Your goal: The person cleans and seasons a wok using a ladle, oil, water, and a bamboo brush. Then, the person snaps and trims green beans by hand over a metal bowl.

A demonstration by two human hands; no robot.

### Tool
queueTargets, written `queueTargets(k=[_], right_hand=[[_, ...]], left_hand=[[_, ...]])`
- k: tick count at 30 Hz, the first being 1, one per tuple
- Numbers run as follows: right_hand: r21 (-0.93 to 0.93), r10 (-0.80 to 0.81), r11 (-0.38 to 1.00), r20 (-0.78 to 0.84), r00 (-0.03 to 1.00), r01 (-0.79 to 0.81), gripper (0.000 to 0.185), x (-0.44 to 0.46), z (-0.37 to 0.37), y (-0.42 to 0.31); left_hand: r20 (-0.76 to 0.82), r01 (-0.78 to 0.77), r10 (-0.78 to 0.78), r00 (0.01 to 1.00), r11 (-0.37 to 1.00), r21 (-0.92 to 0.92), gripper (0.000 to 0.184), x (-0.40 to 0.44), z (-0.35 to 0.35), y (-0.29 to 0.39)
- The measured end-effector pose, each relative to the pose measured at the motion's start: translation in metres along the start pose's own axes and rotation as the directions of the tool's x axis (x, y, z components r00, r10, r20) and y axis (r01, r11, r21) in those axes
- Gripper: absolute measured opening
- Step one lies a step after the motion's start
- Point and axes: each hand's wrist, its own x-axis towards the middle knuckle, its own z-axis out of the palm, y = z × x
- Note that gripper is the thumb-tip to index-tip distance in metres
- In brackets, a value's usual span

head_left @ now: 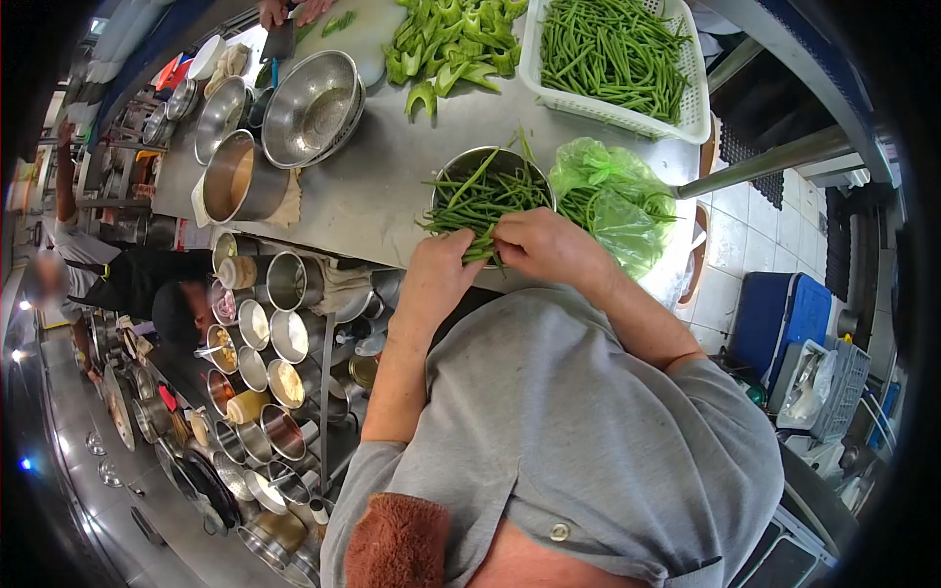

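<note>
Long green beans (490, 191) heap in a round metal bowl (552, 194) near the counter's front edge. At the bowl's near side, my left hand (446, 265) is closed on a few green beans, their ends showing beside its fingers. My right hand (549, 245) meets it from the right, thumb and fingers pinched at the same beans; whatever lies inside its grip is partly hidden. Touching the bowl's right side is a translucent green plastic bag (627, 225) with more beans in it. Behind stands a white perforated crate (698, 98) filled with green beans.
Cut green pieces (451, 49) lie behind the bowl. Metal bowls (314, 108) and a pot (235, 176) stand left on the steel counter (363, 206). Another person's hands (284, 12) hold a knife at the top. People and food containers (289, 333) are at left, a blue cooler (779, 314) right.
</note>
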Motion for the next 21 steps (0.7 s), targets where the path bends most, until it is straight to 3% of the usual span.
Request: queueTargets(k=[2,4,5,7,8,9,10,11,12,14,18,21], right_hand=[[0.04,-0.012,0.999,0.0,1.0,0.012,0.01,0.0,-0.001,0.004],[0.322,0.128,0.94,-0.018,0.992,-0.115,0.009,0.0,-0.002,0.007],[0.322,0.128,0.94,-0.018,0.992,-0.116,0.009,-0.001,-0.004,0.009],[0.537,0.469,0.74,0.022,0.883,-0.407,0.013,0.0,-0.008,0.015],[0.537,0.469,0.739,0.022,0.883,-0.407,0.013,0.001,-0.008,0.019],[0.329,0.353,0.894,-0.099,0.93,-0.304,0.015,0.002,-0.008,0.026],[0.087,0.205,0.978,-0.187,0.961,-0.192,0.018,0.003,-0.006,0.033],[-0.169,0.037,0.982,-0.235,0.971,-0.079,0.022,0.003,-0.006,0.037],[-0.172,0.036,0.982,-0.239,0.97,-0.078,0.022,0.002,-0.004,0.036],[-0.37,0.106,0.919,-0.107,0.989,-0.139,0.026,-0.001,0.002,0.031],[-0.401,0.152,0.9,-0.086,0.985,-0.174,0.021,0.002,0.008,0.033],[-0.301,0.197,0.92,-0.203,0.959,-0.253,0.014,0.004,-0.005,0.019]], left_hand=[[0.011,-0.025,0.025,1.0,0.999,-0.041,0.021,0.0,0.001,-0.003],[0.007,-0.04,0.041,0.999,0.995,-0.087,0.02,0.001,-0.003,0.003],[0.003,-0.057,0.058,0.998,0.989,-0.135,0.021,0.001,-0.004,0.005],[0.001,0.019,-0.019,1.0,0.98,-0.197,0.023,0.002,-0.004,0.006],[0.007,0.094,-0.096,0.995,0.962,-0.258,0.025,0.002,-0.004,0.006],[0.007,0.093,-0.094,0.996,0.961,-0.259,0.025,0.002,-0.003,0.006],[-0.002,0.197,-0.211,0.977,0.913,-0.357,0.024,0.002,-0.002,0.006],[0.001,0.289,-0.324,0.946,0.844,-0.452,0.024,0.003,-0.002,0.005],[0.001,0.286,-0.32,0.948,0.845,-0.451,0.024,0.005,-0.001,0.003],[-0.045,0.302,-0.423,0.905,0.713,-0.633,0.023,0.006,0.0,-0.003],[-0.06,0.323,-0.496,0.866,0.648,-0.69,0.023,0.006,-0.001,-0.007],[-0.159,0.246,-0.421,0.893,0.754,-0.609,0.02,0.004,0.001,-0.004]])
